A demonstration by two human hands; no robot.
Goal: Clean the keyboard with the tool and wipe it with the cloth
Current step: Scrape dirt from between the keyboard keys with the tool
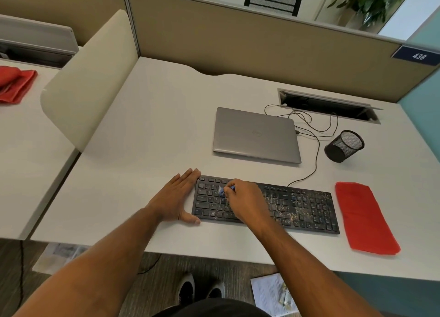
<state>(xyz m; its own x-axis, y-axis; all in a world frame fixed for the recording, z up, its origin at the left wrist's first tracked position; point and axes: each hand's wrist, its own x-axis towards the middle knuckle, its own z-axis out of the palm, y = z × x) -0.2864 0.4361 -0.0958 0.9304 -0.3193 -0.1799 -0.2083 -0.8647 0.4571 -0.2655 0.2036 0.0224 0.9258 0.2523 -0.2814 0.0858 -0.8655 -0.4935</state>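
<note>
A black keyboard (304,209) lies near the desk's front edge, its middle and right keys speckled with pale crumbs. My right hand (245,201) hovers over its left half and pinches a small blue cleaning tool (222,192) whose tip touches the keys. My left hand (177,197) lies flat on the desk with straight fingers against the keyboard's left end, thumb at the front corner. A red cloth (364,218) lies flat on the desk just right of the keyboard.
A closed grey laptop (256,135) sits behind the keyboard, with thin cables (316,135) running to a desk slot (328,106). A black mesh pen cup (344,146) lies tipped on its side. Another red cloth (15,82) rests on the neighbouring desk. Papers (271,293) lie on the floor.
</note>
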